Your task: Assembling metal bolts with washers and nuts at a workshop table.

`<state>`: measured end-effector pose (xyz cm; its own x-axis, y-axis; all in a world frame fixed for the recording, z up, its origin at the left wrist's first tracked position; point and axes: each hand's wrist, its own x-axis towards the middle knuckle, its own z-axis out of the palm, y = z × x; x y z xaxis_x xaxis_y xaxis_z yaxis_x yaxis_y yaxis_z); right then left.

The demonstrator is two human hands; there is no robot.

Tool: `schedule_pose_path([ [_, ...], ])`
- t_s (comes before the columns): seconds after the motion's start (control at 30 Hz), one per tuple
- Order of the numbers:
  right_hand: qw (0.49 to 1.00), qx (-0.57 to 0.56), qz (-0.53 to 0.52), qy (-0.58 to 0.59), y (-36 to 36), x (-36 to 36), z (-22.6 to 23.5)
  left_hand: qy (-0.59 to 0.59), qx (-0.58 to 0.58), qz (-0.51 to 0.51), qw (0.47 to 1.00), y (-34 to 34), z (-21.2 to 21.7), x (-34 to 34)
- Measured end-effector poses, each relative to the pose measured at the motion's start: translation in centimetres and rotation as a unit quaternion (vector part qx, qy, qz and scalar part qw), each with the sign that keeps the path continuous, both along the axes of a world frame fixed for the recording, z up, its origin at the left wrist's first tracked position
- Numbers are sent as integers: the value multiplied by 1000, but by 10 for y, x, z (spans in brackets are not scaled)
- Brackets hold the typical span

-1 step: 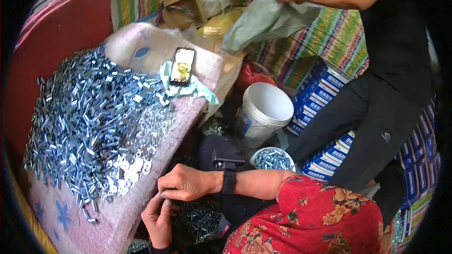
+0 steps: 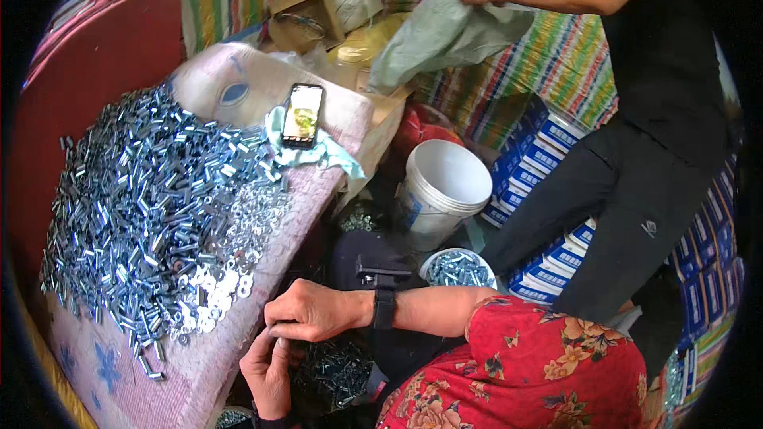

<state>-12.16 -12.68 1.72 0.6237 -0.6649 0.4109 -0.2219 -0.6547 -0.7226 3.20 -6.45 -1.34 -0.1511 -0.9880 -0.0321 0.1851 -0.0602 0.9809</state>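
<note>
My right hand (image 2: pixel 311 310) reaches in from the right, fingers pinched closed against the fingertips of my left hand (image 2: pixel 269 373). The left is also closed, thumb against fingers. Whatever small thing they hold between them is hidden. Both meet just off the edge of a pink padded cover (image 2: pixel 111 357). On it lies a wide heap of small metal sleeves (image 2: pixel 151 191), with thin ring washers (image 2: pixel 254 206) and larger flat washers (image 2: pixel 214 298) on the side nearest my hands. Below my hands, more dark metal parts (image 2: pixel 338 369) lie in a container partly hidden by my arms.
A phone (image 2: pixel 303 115) rests on a pale blue cloth (image 2: pixel 334 156). Beyond stand a white bucket (image 2: pixel 413 218) and a tub of metal parts (image 2: pixel 459 268). Blue-white boxes (image 2: pixel 528 175) are stacked at right. A co-worker in black (image 2: pixel 675 56) holds a grey-green sack (image 2: pixel 433 40).
</note>
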Motion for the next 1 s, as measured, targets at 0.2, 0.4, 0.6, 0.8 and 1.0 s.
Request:
schedule_pose_path([
  [0.2,982,126,-102,-95,3,-21,12,30,-4,-4,1000,-8,1,-8],
  [0.4,985,120,-122,-38,4,-42,11,96,1,43,994,-17,-6,1],
  [0.6,986,106,-124,-44,13,-48,4,111,6,58,992,-18,-9,5],
  [0.8,987,120,-110,-19,18,-46,5,110,6,62,992,-20,-9,7],
  [1.0,990,106,-88,-35,17,-42,0,111,6,65,992,-24,-9,10],
])
